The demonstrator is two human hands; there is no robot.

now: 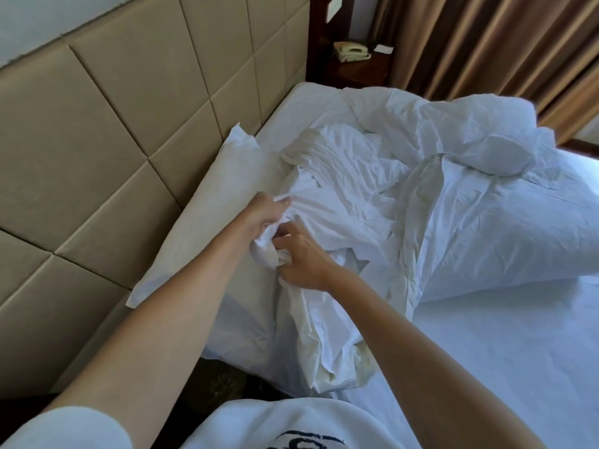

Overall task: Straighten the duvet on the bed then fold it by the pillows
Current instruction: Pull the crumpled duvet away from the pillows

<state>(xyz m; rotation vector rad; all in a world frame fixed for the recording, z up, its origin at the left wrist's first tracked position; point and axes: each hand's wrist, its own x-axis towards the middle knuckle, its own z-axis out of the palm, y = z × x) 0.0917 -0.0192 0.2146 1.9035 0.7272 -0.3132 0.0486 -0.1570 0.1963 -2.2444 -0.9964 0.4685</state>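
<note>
Both the left hand (264,218) and the right hand (299,254) had their grip closed on a bunched edge of the crumpled white duvet (356,202), heaped on the bed (502,351) beside the pillow (207,202), apparently to find a corner and pull it straight.

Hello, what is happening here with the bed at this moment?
A person is making the bed. Both hands work at the head of the bed: the left hand grips a bunched edge of the white duvet, and the right hand pinches the same fabric beside it. The duvet is not yet straightened; it lies crumpled in a heap across the mattress. A pillow leans against the padded headboard.
</note>
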